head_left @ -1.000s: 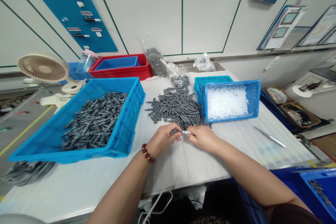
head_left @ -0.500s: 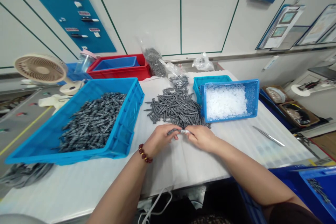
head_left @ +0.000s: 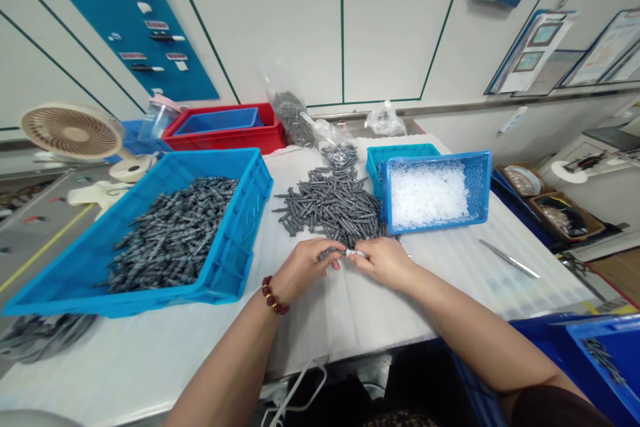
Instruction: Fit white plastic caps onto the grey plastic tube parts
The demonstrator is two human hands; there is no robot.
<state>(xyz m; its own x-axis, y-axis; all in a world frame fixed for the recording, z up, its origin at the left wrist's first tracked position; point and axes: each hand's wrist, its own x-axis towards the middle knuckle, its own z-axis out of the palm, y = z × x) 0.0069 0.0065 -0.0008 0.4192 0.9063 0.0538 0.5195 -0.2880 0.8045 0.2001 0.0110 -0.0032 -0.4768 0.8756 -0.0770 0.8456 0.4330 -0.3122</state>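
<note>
My left hand [head_left: 305,267] and my right hand [head_left: 383,260] meet over the white table cover [head_left: 150,347], just in front of a loose pile of grey plastic pins [head_left: 333,207]. The left fingers pinch a grey pin [head_left: 331,253]. The right fingers pinch a small clear plastic piece [head_left: 356,253] at that pin's end. A beaded bracelet [head_left: 271,295] circles my left wrist. Behind my right hand a small blue basket [head_left: 483,190] holds white translucent pieces [head_left: 430,193].
A large blue crate [head_left: 235,240] of grey pins stands at the left. Behind are a red crate [head_left: 225,137], bags of parts [head_left: 293,113], a desk fan [head_left: 73,130]. Metal tweezers [head_left: 510,259] lie at the right. Another blue bin [head_left: 605,360] sits at the bottom right.
Both hands have stayed together at the same spot on the pin and clear piece. The view has drifted slightly, nothing else has moved.
</note>
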